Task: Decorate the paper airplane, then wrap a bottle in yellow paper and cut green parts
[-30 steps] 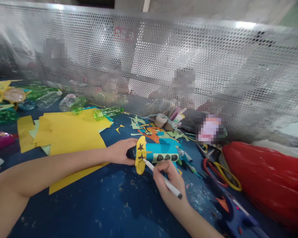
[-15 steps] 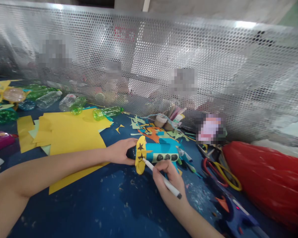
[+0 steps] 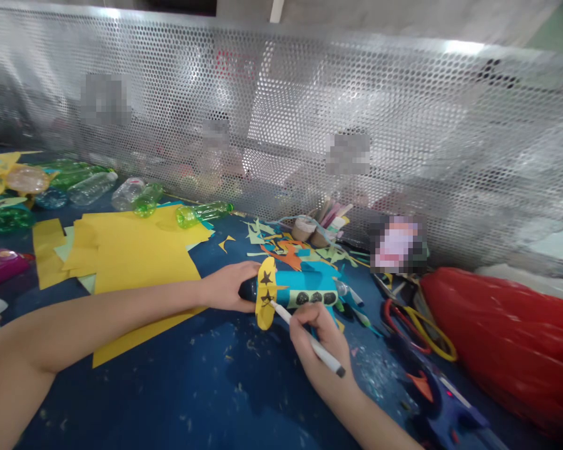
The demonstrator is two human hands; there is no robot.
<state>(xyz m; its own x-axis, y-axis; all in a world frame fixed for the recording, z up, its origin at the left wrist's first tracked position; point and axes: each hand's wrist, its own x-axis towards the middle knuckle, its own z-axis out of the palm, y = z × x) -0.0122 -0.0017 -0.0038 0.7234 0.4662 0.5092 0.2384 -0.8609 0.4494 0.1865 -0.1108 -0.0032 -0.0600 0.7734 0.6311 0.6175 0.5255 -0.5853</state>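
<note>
A craft airplane (image 3: 304, 281) made from a plastic bottle wrapped in blue paper lies on its side before me. Along it runs a pale strip with three black ovals. Its yellow paper piece (image 3: 266, 319) bears two black stars. My left hand (image 3: 232, 286) is closed round the dark end of the bottle, its fingers partly hidden behind the yellow piece. In my right hand (image 3: 321, 347) is a white marker (image 3: 326, 357), pinched like a pen, its tip at the lower star.
Yellow paper sheets (image 3: 136, 250) lie at left, with plastic bottles (image 3: 204, 214) behind. Paper scraps (image 3: 286, 250) and cups (image 3: 304, 229) sit beyond the airplane. At right are a blue glue gun (image 3: 455, 406), scissors (image 3: 406, 325) and a red plastic bag (image 3: 502, 331). A perforated metal screen (image 3: 281, 94) stands behind.
The marker and my right hand have shifted very slightly to the right at the lower star. My left hand keeps its hold on the airplane.
</note>
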